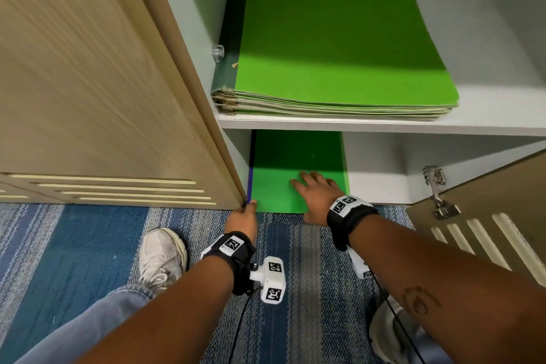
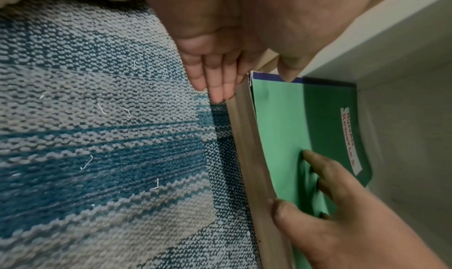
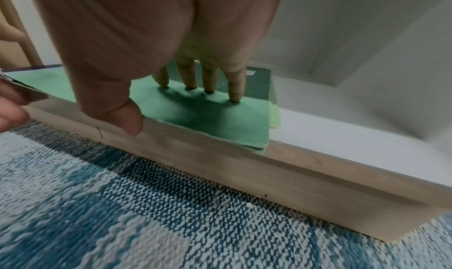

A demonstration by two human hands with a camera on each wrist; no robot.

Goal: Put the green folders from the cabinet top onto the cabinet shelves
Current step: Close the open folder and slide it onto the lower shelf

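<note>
A thick stack of green folders (image 1: 339, 38) lies flat on the upper shelf, at its left side. On the bottom shelf lies another green folder (image 1: 283, 174) (image 2: 281, 128) (image 3: 208, 118) with a blue spine and a white label (image 2: 349, 139); more folders lie under it. Its front edge sticks out slightly past the shelf front. My right hand (image 1: 316, 189) (image 3: 186, 76) presses on its cover with straight fingers, thumb at the shelf's front edge. My left hand (image 1: 246, 216) (image 2: 244, 70) pinches the front left corner, thumb on top and fingers below against the plinth.
A wooden cabinet door (image 1: 103, 83) stands open on the left. Another door (image 1: 487, 216) with a metal hinge (image 1: 437, 192) is open on the right. Bare white shelf (image 1: 384, 174) lies right of the folder. My shoe (image 1: 162, 254) rests on the blue carpet (image 1: 74, 245).
</note>
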